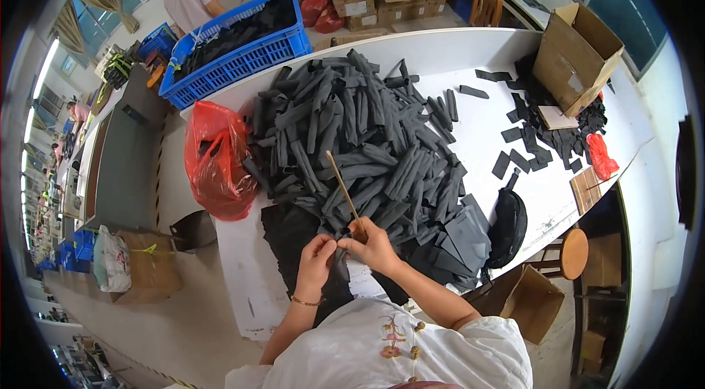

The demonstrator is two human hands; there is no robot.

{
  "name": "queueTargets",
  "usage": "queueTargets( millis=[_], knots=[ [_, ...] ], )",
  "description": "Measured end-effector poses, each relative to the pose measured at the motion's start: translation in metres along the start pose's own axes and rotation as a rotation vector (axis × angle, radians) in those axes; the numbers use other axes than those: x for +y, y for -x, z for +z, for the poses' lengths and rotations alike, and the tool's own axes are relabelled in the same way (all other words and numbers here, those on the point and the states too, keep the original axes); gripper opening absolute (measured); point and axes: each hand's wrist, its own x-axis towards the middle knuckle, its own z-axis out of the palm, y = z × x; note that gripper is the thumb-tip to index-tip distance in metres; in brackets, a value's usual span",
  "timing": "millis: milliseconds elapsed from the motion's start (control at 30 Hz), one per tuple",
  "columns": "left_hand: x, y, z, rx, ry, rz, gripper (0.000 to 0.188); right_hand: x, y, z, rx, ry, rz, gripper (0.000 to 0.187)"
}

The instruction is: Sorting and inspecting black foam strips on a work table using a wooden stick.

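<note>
Close together in front of my body, both hands pinch at one small dark fabric piece (340, 253), mostly hidden by the fingers. My left hand (316, 266) is closed on its left side. Fingers of my right hand (372, 246) are closed round a thin wooden stick (341, 185), which slants up and away to the left, and they meet the fabric too. Beyond the hands rises a large heap of rolled black fabric tubes (345, 114). Beneath them lies a black cloth (288, 238), and flat dark fabric pieces (464, 238) are stacked to the right.
A red plastic bag (214, 161) stands left of the heap, near a blue crate (239, 51) of dark fabric. On the white table (481, 136), a black pouch (508, 216), loose black pieces and a cardboard box (576, 59) sit at right. Another person (192, 0) is beyond the crate.
</note>
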Motion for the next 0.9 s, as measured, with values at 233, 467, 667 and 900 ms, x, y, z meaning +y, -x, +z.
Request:
queueTargets(
  millis=[233, 467, 667, 900],
  knots=[
    [0.012, -0.014, 0.033, 0.291, -0.001, -0.121, 0.016, 0.000, 0.003, -0.006, 0.042, -0.078, 0.043, 0.022],
    [0.006, -0.014, 0.039, 0.191, -0.097, -0.131, 0.019, 0.008, -0.012, -0.018, 0.038, -0.289, 0.164, 0.012],
    [-0.010, 0.004, 0.043, -0.044, -0.175, -0.252, 0.028, -0.008, -0.035, -0.029, 0.349, -0.316, 0.151, 0.013],
    [-0.048, 0.057, -0.016, 0.088, -0.407, -0.241, 0.012, -0.033, -0.116, -0.083, 0.541, 0.163, -0.212, 0.025]
  ],
)
